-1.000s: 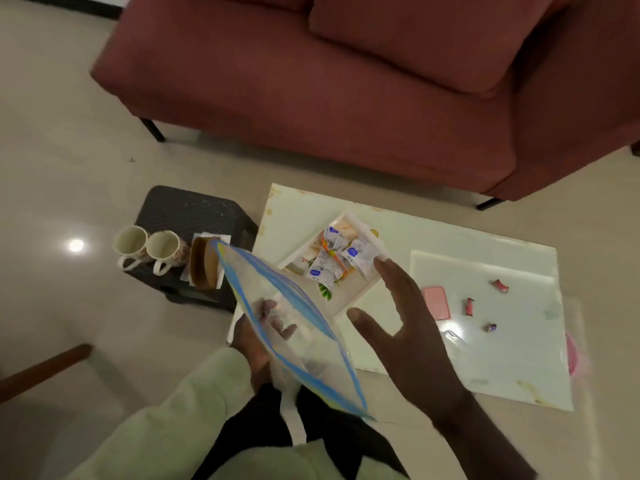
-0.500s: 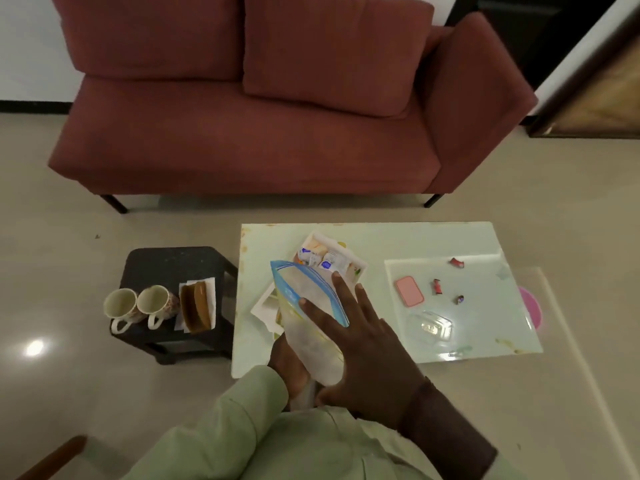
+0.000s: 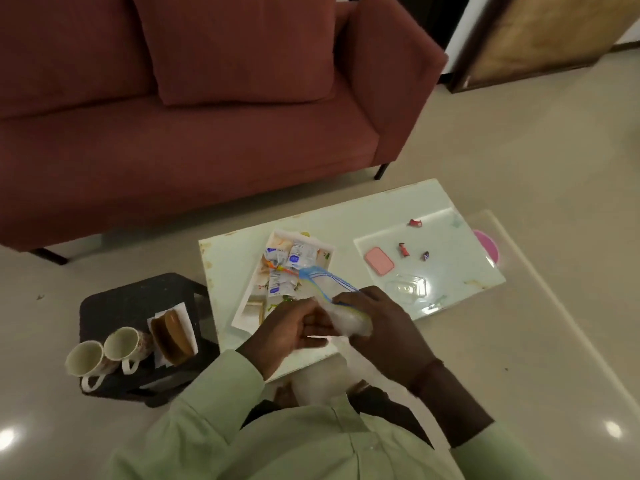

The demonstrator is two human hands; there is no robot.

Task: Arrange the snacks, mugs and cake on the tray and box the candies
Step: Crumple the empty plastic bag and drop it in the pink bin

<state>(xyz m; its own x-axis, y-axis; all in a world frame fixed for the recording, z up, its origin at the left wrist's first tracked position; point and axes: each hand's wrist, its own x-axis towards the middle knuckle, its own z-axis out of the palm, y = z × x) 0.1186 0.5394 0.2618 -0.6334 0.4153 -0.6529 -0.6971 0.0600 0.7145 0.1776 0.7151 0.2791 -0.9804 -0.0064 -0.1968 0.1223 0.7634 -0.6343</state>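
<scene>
A white tray [image 3: 242, 315] lies on the pale low table [image 3: 228, 258] with several snack packets [image 3: 294, 259] on it. Both hands grip a clear zip bag with a blue seal [image 3: 341, 311] just over the tray's near right corner: my left hand [image 3: 287, 329] pinches its lower end, my right hand [image 3: 377, 320] covers its top. Three wrapped candies [image 3: 403, 250] lie further right beside a pink lid [image 3: 379, 260] and a clear plastic box [image 3: 408, 287]. Two mugs [image 3: 107, 351] and a brown cake on paper [image 3: 173, 332] sit on a black stool [image 3: 131, 299].
A dark red sofa [image 3: 173, 116] stands behind the table. A pink round thing [image 3: 488, 245] shows at the table's right edge. A glass panel [image 3: 519, 306] extends to the right of the table. Glossy tiled floor surrounds everything.
The zip bag went from held up and open in my left hand to crumpled low between both hands by the tray. My right hand closed onto it. The view shifted.
</scene>
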